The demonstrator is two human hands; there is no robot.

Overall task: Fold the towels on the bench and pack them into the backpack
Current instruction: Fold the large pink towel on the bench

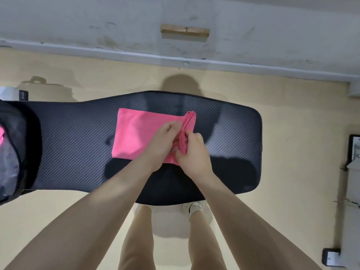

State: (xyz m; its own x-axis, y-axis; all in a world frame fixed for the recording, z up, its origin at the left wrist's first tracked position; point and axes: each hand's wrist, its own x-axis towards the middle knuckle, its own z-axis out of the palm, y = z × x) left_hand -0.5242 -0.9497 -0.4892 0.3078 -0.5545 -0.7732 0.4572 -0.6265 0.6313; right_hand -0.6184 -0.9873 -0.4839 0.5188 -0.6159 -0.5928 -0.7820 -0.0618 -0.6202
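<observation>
A black padded bench (78, 145) with a ribbed, carbon-weave cover ran left to right across a pale yellow floor (292, 133), with a scuffed grey wall (97, 22) beyond its far edge and a small wooden block (185, 32) fixed to that wall. At the bench's left end sat a dark backpack (17, 149), partly cut off by the frame, with a strip of pink showing at its left side; what that pink was could not be told. Off the bench's right end stood grey fittings and a dark framed object against the wall, too cropped to identify. A white shoe (194, 207) showed just under the bench's near edge. A pink towel (136, 133) lay flat near the middle of the bench, its right edge gathered into a raised, stacked fold. The left hand (163, 141) rested on the towel with its fingers curled at that fold, apparently pinching the layers. The right hand (194, 154), wearing a thin ring (199, 139), gripped the same bunched edge from the right, fingers curled round the fabric. Both hands met at the towel's right edge, toward the bench's near side, and covered its near right corner.
</observation>
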